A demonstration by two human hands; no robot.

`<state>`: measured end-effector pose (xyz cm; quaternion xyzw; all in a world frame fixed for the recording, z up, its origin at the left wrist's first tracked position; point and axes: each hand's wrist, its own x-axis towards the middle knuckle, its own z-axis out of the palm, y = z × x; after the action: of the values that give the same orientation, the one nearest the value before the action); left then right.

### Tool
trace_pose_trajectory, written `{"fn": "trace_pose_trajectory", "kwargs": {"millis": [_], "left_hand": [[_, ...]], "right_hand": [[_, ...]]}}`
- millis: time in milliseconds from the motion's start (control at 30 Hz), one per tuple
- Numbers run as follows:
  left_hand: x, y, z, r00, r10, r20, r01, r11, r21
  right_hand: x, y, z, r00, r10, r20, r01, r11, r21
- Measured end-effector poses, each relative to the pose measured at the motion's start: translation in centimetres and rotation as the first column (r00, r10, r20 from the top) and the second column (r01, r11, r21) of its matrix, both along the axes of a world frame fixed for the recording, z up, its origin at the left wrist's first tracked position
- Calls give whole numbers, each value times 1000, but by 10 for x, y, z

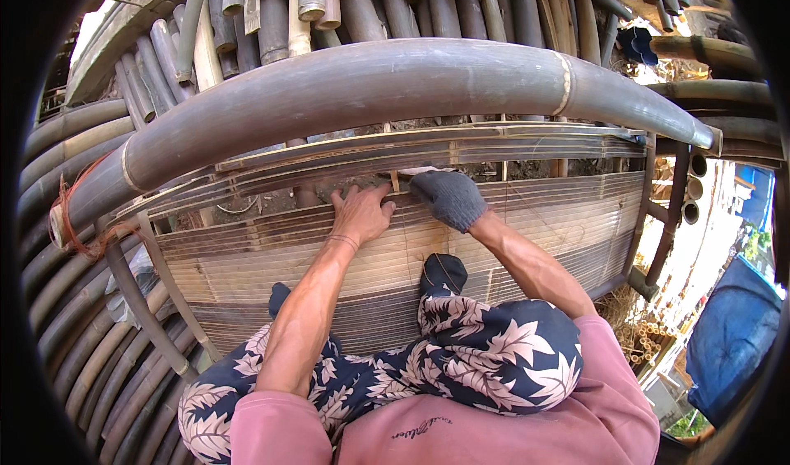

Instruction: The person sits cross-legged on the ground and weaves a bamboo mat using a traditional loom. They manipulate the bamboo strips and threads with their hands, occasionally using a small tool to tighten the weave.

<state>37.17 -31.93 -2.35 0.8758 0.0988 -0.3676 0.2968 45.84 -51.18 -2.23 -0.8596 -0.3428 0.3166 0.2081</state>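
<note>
A panel of thin bamboo slats (329, 259) lies across the frame in front of me, bound with fine cross threads. My left hand (362, 211) is bare and rests on the panel's far edge, fingers apart and bent over it. To its right, my right hand (451, 199) wears a grey knitted glove and is closed. A pale, narrow piece (424, 170) shows at its fingertips; its kind is unclear. Between the hands a short light upright strip (394, 182) crosses the gap. Beyond the gap runs a second band of bamboo slats (485, 150).
A thick bamboo pole (346, 82) spans the far side, with orange cord (76, 206) around its left end. Bamboo poles (90, 333) are stacked at left and far back. A blue tarp (732, 333) hangs at right. My black-covered foot (443, 274) rests on the panel.
</note>
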Motion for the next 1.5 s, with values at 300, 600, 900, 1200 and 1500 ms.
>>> {"fn": "trace_pose_trajectory", "kwargs": {"millis": [300,600,900,1200,1500], "left_hand": [[1,0,-6,1000,-8,-25,8,1000,-9],[2,0,-5,999,-34,-32,34,999,-1],[-2,0,-8,1000,-6,-14,6,1000,-2],[1,2,-6,998,-44,-36,43,999,-30],[0,1,-4,998,-27,-50,25,999,-29]], "right_hand": [[-1,-25,54,543,-612,-575,777,625,68],[-21,-18,9,925,-139,354,117,990,84],[-26,4,68,942,-165,293,184,982,-39],[8,20,18,987,60,-149,-97,962,-256],[20,6,-4,977,8,-214,-47,984,-175]]}}
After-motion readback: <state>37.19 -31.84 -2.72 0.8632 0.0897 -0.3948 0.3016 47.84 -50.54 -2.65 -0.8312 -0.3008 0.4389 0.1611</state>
